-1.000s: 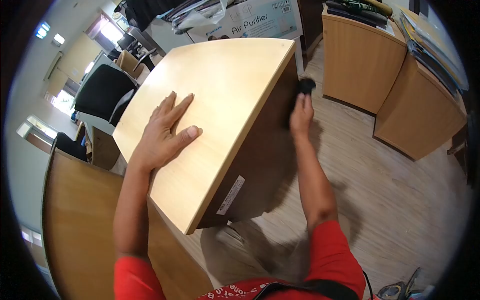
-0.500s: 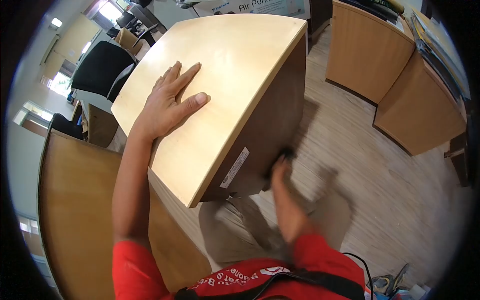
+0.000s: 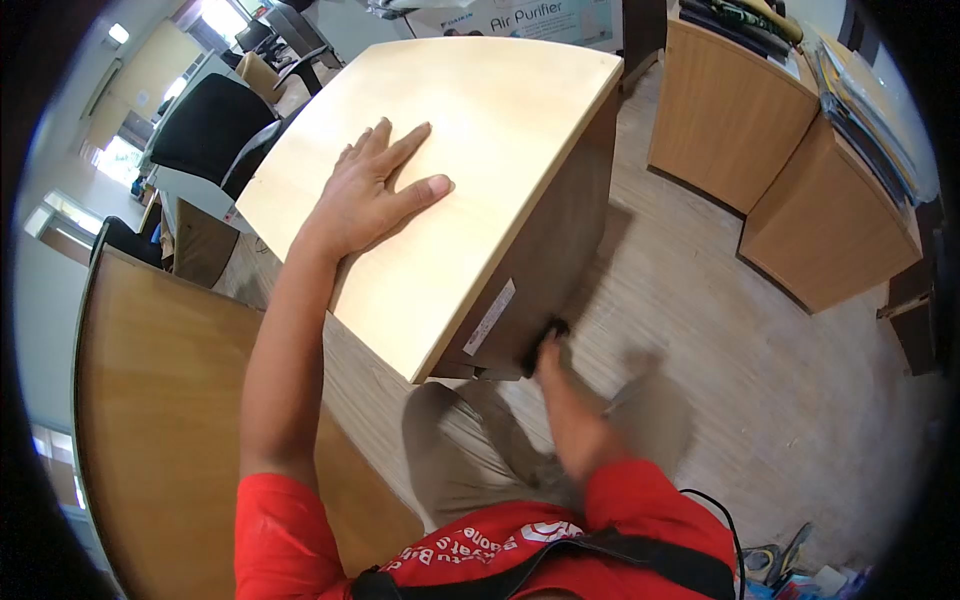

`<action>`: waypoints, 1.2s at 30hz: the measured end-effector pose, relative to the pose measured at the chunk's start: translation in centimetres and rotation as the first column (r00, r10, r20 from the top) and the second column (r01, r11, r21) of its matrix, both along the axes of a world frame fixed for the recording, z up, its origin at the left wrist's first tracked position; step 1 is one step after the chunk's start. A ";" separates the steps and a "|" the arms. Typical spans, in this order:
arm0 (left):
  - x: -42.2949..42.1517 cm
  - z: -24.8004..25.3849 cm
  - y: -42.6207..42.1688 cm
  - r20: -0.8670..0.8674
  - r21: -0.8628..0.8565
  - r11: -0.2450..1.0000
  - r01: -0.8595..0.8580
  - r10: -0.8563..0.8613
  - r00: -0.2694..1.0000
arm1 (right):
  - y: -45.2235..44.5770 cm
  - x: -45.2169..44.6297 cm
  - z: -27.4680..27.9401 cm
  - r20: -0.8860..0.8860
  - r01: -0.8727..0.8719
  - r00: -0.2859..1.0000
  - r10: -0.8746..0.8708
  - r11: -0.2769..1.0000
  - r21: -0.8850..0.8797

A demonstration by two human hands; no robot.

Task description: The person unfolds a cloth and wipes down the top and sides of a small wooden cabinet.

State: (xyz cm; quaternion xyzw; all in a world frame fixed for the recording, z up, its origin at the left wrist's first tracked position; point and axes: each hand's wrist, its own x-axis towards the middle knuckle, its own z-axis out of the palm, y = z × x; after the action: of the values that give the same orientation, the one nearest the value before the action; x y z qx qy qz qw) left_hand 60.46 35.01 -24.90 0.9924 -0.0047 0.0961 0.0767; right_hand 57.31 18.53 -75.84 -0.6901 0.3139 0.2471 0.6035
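Note:
A cabinet with a pale wooden top (image 3: 470, 130) and a dark brown side (image 3: 560, 220) stands in front of me. My left hand (image 3: 375, 190) lies flat on the top, fingers spread. Low beside the brown side, near its bottom corner, is my right hand (image 3: 549, 352), its fingers closed round a small black thing (image 3: 557, 330) that I cannot make out clearly. A white label (image 3: 489, 317) is stuck on the brown side near the front corner.
A curved wooden panel (image 3: 170, 400) stands at the left, with a black chair (image 3: 215, 130) behind it. Two wooden cabinets (image 3: 735, 120) carry folders (image 3: 865, 120) at the right. An air purifier box (image 3: 540, 22) is at the back. Tools (image 3: 775, 560) lie at lower right.
My right hand with the black thing has moved from the far end of the brown side down toward its near bottom corner. My left hand has stayed spread on the top.

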 end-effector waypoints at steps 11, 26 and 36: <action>0.4 0.4 -0.1 -0.035 0.016 1.000 -0.023 0.023 0.999 | -3.3 14.2 30.6 0.740 0.118 0.545 -0.394 0.910 0.397; -0.1 0.7 -0.2 -0.033 0.000 1.000 -0.018 0.018 0.999 | -2.2 10.0 12.5 0.512 0.264 0.800 -0.311 0.950 0.164; -0.1 0.9 -0.6 -0.031 -0.006 0.999 -0.039 0.038 0.999 | -4.3 14.9 40.9 0.893 0.142 0.359 -0.270 0.962 0.234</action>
State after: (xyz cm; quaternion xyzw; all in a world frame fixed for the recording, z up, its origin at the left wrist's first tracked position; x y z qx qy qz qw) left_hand 60.40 34.37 -24.04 0.9934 0.0160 0.0824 0.0782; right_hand 72.18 14.24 -34.98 -0.6294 -0.0028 -0.2350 0.7407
